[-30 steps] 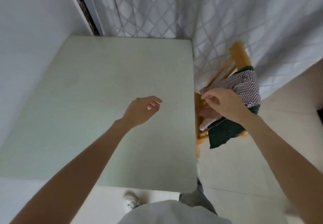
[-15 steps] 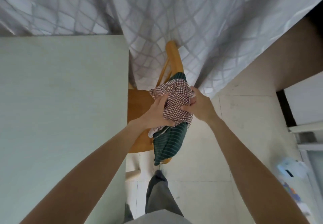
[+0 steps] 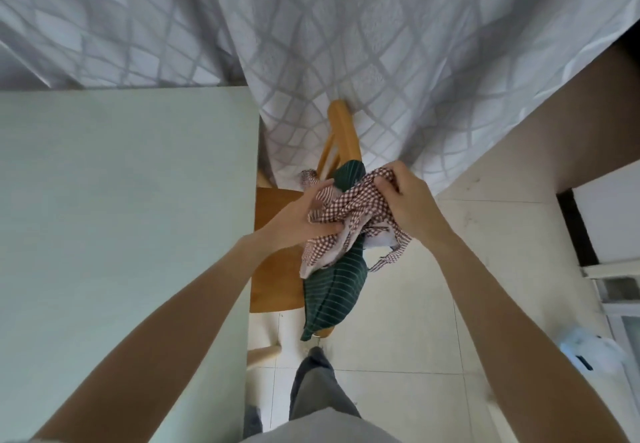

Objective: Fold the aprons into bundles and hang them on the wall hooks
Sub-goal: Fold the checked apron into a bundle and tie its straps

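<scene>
Both hands are bunched into the red-and-white checked apron [image 3: 353, 207], soft crumpled cotton, over the wooden chair [image 3: 277, 269]. Left hand [image 3: 298, 221] cups it from below, fingers curled in; right hand [image 3: 408, 200] pinches the top edge, fingers closed on the cloth. A dark green striped apron [image 3: 332, 290] droops off the seat underneath. Pale smooth bench [image 3: 121, 217] sits left. Compared to half a second ago, the checked bundle is lifted higher and spread wider.
</scene>
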Tool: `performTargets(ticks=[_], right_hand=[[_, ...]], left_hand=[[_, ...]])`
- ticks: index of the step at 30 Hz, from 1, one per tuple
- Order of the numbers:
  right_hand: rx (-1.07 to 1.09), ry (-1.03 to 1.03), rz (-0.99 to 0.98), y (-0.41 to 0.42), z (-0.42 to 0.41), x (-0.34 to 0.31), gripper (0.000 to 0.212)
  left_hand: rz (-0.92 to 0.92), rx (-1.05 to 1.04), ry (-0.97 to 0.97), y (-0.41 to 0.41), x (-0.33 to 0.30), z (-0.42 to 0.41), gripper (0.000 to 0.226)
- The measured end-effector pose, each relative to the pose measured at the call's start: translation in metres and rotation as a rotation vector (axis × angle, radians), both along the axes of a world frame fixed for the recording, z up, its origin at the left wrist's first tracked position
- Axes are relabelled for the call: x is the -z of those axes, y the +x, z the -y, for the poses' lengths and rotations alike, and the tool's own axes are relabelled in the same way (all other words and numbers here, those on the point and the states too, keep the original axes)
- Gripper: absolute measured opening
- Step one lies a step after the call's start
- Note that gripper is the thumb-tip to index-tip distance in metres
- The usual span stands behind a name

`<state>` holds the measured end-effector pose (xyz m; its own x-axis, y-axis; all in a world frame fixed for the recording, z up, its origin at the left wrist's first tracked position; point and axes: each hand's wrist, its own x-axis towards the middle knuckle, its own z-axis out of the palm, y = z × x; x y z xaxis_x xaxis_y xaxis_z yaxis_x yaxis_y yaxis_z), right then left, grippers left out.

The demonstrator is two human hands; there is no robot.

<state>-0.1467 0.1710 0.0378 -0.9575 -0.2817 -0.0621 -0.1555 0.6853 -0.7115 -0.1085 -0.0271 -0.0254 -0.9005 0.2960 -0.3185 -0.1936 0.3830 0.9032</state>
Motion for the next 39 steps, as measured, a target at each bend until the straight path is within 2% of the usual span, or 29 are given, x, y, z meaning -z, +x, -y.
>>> performTargets(ticks=[3, 5, 8, 11, 13, 15, 19, 23, 25, 26, 29, 30, 35, 39], right_hand=[[0.095, -0.274, 0.248, -0.001, 0.017, -0.017, 0.015], [0.153, -0.497, 0.445, 0.005, 0.042, -0.027, 0.011], [0.189, -0.683, 0.629, 0.019, 0.088, -0.040, 0.012], [0.191, -0.757, 0.734, 0.034, 0.135, -0.044, 0.014], [0.192, -0.794, 0.803, 0.049, 0.173, -0.041, 0.014], [0.181, -0.807, 0.869, 0.065, 0.213, -0.034, 0.014], [0.131, -0.810, 0.967, 0.104, 0.296, -0.018, 0.019], [0.104, -0.802, 1.028, 0.146, 0.372, -0.001, 0.027], [0.055, -0.755, 0.956, 0.164, 0.403, 0.007, 0.020], [0.020, -0.680, 0.841, 0.172, 0.416, 0.012, 0.014], [-0.192, -0.299, 0.302, 0.180, 0.418, 0.032, 0.013], [-0.244, -0.201, 0.191, 0.178, 0.411, 0.041, 0.016], [-0.321, 0.147, 0.040, 0.173, 0.378, 0.081, 0.025], [-0.480, 0.042, -0.146, 0.192, 0.384, 0.079, 0.031]], left_hand=[[0.127, -0.152, -0.055, 0.022, -0.017, 0.022, 0.035], [0.133, -0.289, -0.010, 0.041, -0.030, 0.045, 0.021], [0.082, -0.470, 0.101, 0.073, -0.046, 0.084, 0.026], [0.071, -0.608, 0.190, 0.107, -0.053, 0.122, 0.023], [0.033, -0.677, 0.192, 0.132, -0.054, 0.153, 0.031], [-0.028, -0.740, 0.131, 0.157, -0.056, 0.185, 0.037], [-0.135, -0.839, -0.135, 0.208, -0.065, 0.259, 0.028], [-0.175, -0.778, -0.467, 0.259, -0.072, 0.331, 0.052], [-0.178, -0.745, -0.593, 0.280, -0.071, 0.362, 0.057], [-0.174, -0.729, -0.619, 0.290, -0.070, 0.374, 0.058], [-0.180, -0.680, -0.601, 0.306, -0.053, 0.395, 0.055], [-0.185, -0.659, -0.590, 0.309, -0.045, 0.400, 0.051], [-0.268, -0.531, -0.679, 0.310, -0.003, 0.404, 0.015], [-0.213, -0.562, -0.684, 0.295, 0.008, 0.395, 0.025]])
